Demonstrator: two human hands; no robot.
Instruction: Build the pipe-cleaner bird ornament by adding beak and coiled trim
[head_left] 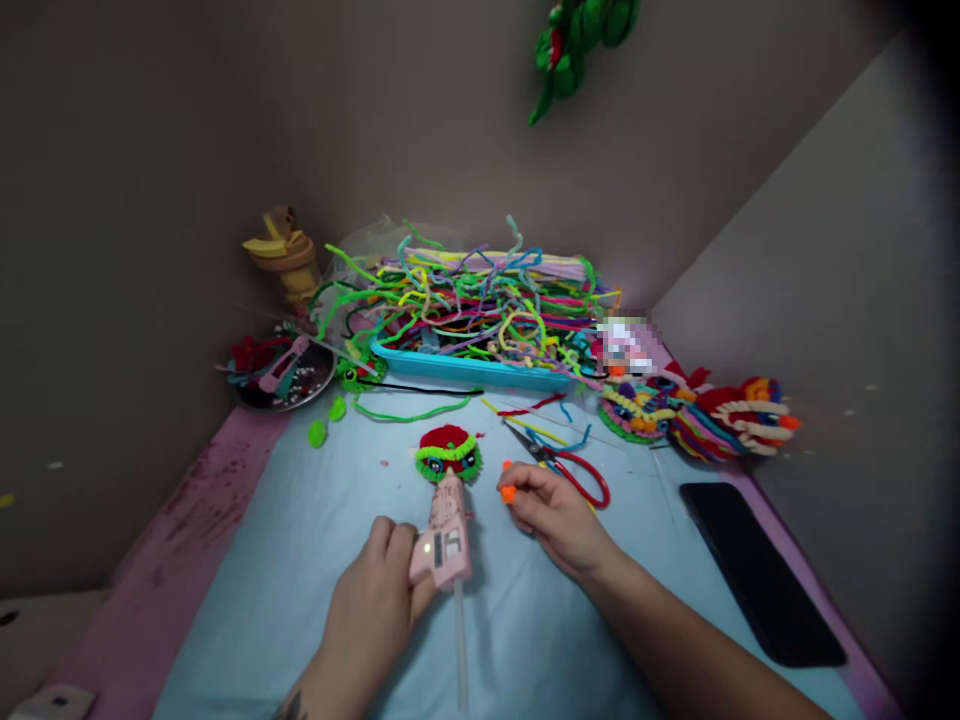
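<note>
My left hand (377, 590) is wrapped round the grip of a pink glue gun (444, 535), whose nozzle points away from me at a small red and green pipe-cleaner figure (448, 452) lying on the light blue table cover (300, 560). A glue stick pokes out of the gun's rear toward me. My right hand (555, 515) rests on the cover to the right of the gun, its fingers pinched on a small orange piece (508, 492). Red-handled scissors (574, 468) lie just beyond that hand.
A blue tray (472, 370) piled with many coloured pipe cleaners stands at the back. A metal dish (289, 375) of bits and a tan figure (289, 260) are back left. Finished colourful figures (694, 410) sit at right, a black phone (757, 570) nearer. A green figure (577, 40) hangs on the wall.
</note>
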